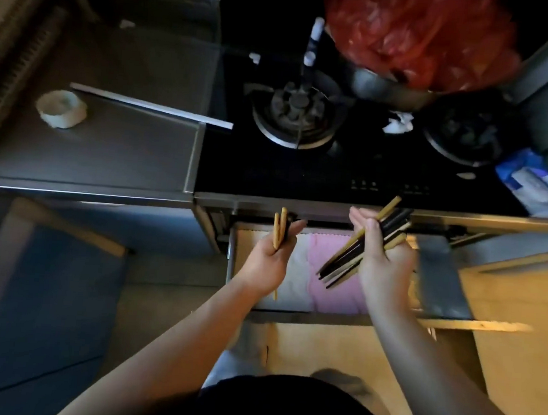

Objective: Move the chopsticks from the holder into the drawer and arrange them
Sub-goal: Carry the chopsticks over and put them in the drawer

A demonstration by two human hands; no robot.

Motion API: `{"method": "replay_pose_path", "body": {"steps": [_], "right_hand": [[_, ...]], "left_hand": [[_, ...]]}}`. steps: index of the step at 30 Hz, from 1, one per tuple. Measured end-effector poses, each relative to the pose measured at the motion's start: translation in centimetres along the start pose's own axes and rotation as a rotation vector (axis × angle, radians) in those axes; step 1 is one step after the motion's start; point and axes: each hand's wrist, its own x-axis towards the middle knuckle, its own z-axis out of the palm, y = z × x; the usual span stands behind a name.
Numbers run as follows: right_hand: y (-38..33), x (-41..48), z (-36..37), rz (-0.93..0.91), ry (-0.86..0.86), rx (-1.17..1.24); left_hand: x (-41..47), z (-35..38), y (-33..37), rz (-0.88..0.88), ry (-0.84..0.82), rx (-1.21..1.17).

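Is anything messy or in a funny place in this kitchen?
Yes. A red plastic bag sits on the pot on the stove, odd so near a burner. A crumpled white scrap lies between the burners, and a long pale strip pokes from the counter over the stove's edge.

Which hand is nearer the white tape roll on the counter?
Left. The left hand, gripping a few chopsticks, is over the drawer to the right of the tape roll; the right hand, holding the bigger bundle, is farther right.
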Motion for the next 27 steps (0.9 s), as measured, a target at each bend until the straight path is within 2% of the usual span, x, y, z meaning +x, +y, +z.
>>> {"method": "replay_pose_path", "body": {"steps": [5,14,22,27], "right_hand": [[5.2,2.5,0.1,0.085,-0.013,-0.101],[17.9,5.7,0.8,0.275,-0.023,-0.311],[28.7,9.4,1.6,0.47,-0.23,-0.369],[34.5,11.4,2.7,0.555,-0.418,-0.442]], "left_hand": [[3.5,2.6,-3.9,-0.102,-0.076,0.05],[9.8,7.5,-13.9,-0.286,-0.032,0.044],[16.0,9.8,-23.5,-0.473,0.032,-0.039],[18.2,9.7,-26.2,-0.572,0.048,-0.023]]}}
